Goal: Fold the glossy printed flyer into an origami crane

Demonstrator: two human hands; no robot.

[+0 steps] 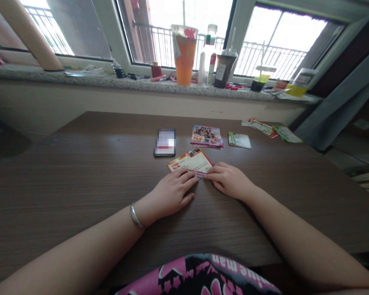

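A printed card with an orange and red border (190, 162) lies flat on the brown wooden table (80, 180). My left hand (171, 192), with a silver bracelet at the wrist, rests on the table with its fingers stretched out onto the card's near edge. My right hand (227, 178) lies beside it, its fingertips pressed on the same near edge. The two hands meet fingertip to fingertip at the card's front corner. Neither hand lifts the card.
A dark phone (165, 142) lies just beyond the card. A stack of colourful cards (206, 135), a green card (239, 140) and more leaflets (260, 126) lie farther right. The windowsill (110, 82) holds an orange cup (184, 55), a bottle (206, 57) and a dark drink cup (224, 69).
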